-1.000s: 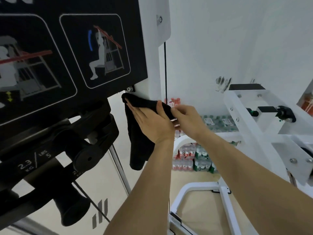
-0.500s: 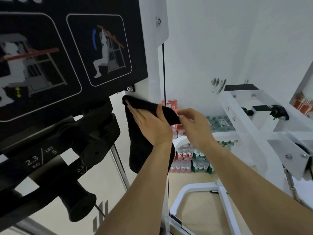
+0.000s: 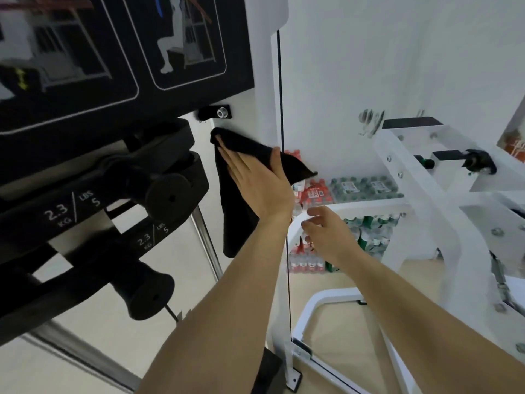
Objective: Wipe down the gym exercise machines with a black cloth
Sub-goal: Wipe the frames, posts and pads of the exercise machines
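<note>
Two black add-on weights (image 3: pixel 71 211) marked 2.3 kg jut out on their pegs at far left, below the dark instruction placard (image 3: pixel 122 52). If my wiping stroke swings that way, the loose tail of the cloth could catch on a peg end, or my knuckles could knock one. Just right of them a bolt (image 3: pixel 221 112) sticks out of the white machine panel (image 3: pixel 264 81). I judge the cloth's nap would snag on it if I sweep upward without lifting.

The black cloth (image 3: pixel 238 220) lies just below that bolt, pinned to the panel under my left hand (image 3: pixel 257 186). My fingers are straight and together, the palm pressing and the thumb raised along the upper fold. Only the top part sits under my palm and the rest hangs free, so light pressure or a fast stroke could let it slide out and drop.

A thin black cable (image 3: pixel 281 95) runs down the panel's right edge, and the cloth's far corner crosses it. That corner might pick up grime there or get tugged.

My right hand (image 3: pixel 326 237) hangs apart from the cloth, fingers loosely curled around nothing, so it gives no backup grip. Farther right are stacked bottle packs (image 3: pixel 366 186) and the white frame (image 3: pixel 412 172) of a neighbouring machine, which a careless elbow might strike.
</note>
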### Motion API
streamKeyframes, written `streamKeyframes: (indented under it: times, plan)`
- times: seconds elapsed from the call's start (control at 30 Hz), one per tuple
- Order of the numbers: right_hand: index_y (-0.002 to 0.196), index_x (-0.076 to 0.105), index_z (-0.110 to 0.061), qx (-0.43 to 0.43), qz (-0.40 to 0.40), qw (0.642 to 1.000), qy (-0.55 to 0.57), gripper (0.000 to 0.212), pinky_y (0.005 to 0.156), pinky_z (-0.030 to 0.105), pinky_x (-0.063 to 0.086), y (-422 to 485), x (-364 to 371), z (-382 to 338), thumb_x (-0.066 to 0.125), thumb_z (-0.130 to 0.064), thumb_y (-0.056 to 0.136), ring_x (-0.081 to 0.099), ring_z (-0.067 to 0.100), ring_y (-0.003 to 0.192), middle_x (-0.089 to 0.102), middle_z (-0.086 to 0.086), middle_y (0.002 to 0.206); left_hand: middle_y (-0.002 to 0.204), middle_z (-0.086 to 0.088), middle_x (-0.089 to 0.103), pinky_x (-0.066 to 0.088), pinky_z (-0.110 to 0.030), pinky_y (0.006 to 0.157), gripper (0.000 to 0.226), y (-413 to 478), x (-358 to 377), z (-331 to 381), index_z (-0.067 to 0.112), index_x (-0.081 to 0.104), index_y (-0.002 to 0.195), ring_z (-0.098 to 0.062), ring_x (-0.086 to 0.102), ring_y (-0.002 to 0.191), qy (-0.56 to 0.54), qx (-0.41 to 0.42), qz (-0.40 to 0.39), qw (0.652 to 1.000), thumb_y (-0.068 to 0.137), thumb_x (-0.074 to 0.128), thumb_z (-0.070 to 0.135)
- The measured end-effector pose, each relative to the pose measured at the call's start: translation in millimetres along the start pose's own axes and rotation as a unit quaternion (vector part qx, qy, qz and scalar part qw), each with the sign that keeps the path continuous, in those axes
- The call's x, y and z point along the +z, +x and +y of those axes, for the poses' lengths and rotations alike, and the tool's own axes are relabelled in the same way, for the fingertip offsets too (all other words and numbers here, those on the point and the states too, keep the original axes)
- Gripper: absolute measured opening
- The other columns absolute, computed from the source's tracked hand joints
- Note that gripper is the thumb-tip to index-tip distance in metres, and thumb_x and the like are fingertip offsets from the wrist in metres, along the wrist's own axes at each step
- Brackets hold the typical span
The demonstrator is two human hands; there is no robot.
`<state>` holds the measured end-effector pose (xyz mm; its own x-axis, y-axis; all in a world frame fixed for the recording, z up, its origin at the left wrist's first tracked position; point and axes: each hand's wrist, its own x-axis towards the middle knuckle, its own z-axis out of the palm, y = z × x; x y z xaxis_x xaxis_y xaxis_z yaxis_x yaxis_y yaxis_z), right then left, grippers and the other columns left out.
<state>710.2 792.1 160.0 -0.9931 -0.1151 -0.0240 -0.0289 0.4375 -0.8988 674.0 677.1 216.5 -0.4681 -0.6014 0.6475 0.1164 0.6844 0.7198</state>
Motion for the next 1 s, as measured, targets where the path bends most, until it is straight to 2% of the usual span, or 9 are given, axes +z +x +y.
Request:
streamKeyframes:
  times: [0.13,0.23,0.37,0.47,0.63,0.73,0.83,0.93,1.0]
  plan:
    - [0.133,0.05,-0.017,0.012,-0.017,1.0,-0.013,0.034,0.087,0.038,0.052,-8,18,16,0.048,-0.018,0.099,0.062,0.021,0.101,0.06,-0.001,0.116,0.165,-0.021,0.009,0.009,-0.035,0.125,0.093,-19,10,-24,-0.006,0.002,0.155,-0.032,0.012,0.153,-0.003,0.008,0.003,1.0,0.098,0.031,0.062]
    - [0.129,0.052,-0.017,0.02,-0.041,0.998,-0.054,0.035,0.088,0.042,0.053,-13,34,32,0.044,-0.014,0.095,0.063,0.024,0.099,0.064,0.003,0.115,0.164,-0.021,0.009,0.01,-0.036,0.125,0.094,-41,16,-50,-0.006,0.003,0.155,-0.032,0.012,0.153,0.002,0.002,-0.016,1.0,0.096,0.024,0.065]
    - [0.118,0.056,-0.017,0.041,-0.039,0.995,-0.086,0.029,0.089,0.043,0.053,-9,50,49,0.046,-0.014,0.091,0.063,0.023,0.095,0.068,0.004,0.107,0.163,-0.025,0.012,0.016,-0.043,0.124,0.094,-63,23,-78,-0.009,0.002,0.153,-0.037,0.015,0.151,0.004,0.008,-0.027,1.0,0.098,0.028,0.063]
    - [0.121,0.055,-0.015,0.045,-0.021,0.996,-0.078,0.032,0.087,0.04,0.052,-3,62,65,0.048,-0.014,0.089,0.063,0.023,0.096,0.067,0.005,0.11,0.162,-0.027,0.014,0.013,-0.038,0.123,0.095,-76,30,-97,-0.013,0.004,0.151,-0.039,0.017,0.15,0.0,0.017,-0.025,1.0,0.098,0.026,0.062]
    - [0.11,0.054,-0.013,-0.004,-0.019,0.991,-0.136,0.022,0.06,0.029,0.038,3,82,87,0.044,-0.011,0.091,0.057,0.021,0.084,0.064,0.004,0.101,0.162,-0.025,0.013,0.009,-0.033,0.123,0.093,-97,37,-125,-0.011,0.004,0.152,-0.037,0.016,0.151,-0.001,0.036,-0.032,0.999,0.099,0.025,0.062]
    - [0.101,0.05,-0.011,-0.047,-0.014,0.985,-0.164,0.013,0.058,0.03,0.037,3,89,89,0.041,-0.006,0.094,0.054,0.022,0.076,0.06,0.005,0.089,0.162,-0.026,0.015,0.014,-0.038,0.121,0.09,-98,40,-131,-0.013,0.005,0.151,-0.039,0.018,0.15,0.01,0.055,-0.026,0.998,0.101,0.03,0.057]
    - [0.106,0.052,-0.011,-0.068,-0.007,0.981,-0.183,0.022,0.056,0.024,0.038,1,91,88,0.041,0.002,0.092,0.054,0.016,0.072,0.059,0.003,0.085,0.161,-0.027,0.016,0.018,-0.041,0.119,0.089,-97,40,-134,-0.015,0.007,0.149,-0.041,0.019,0.149,0.018,0.078,-0.019,0.997,0.1,0.04,0.051]
    - [0.124,0.054,-0.015,-0.089,0.006,0.975,-0.202,0.042,0.062,0.025,0.042,7,85,86,0.04,0.006,0.09,0.06,0.021,0.085,0.066,0.004,0.105,0.161,-0.028,0.018,0.024,-0.046,0.118,0.087,-80,36,-120,-0.015,0.014,0.149,-0.042,0.021,0.149,0.01,0.105,0.003,0.994,0.099,0.044,0.049]
    - [0.132,0.053,-0.022,-0.097,0.026,0.975,-0.198,0.051,0.057,0.02,0.039,13,77,80,0.039,0.006,0.091,0.057,0.015,0.077,0.066,0.001,0.113,0.16,-0.027,0.02,0.024,-0.046,0.118,0.083,-59,34,-103,-0.012,0.018,0.15,-0.041,0.021,0.149,-0.011,0.126,0.03,0.992,0.1,0.045,0.047]
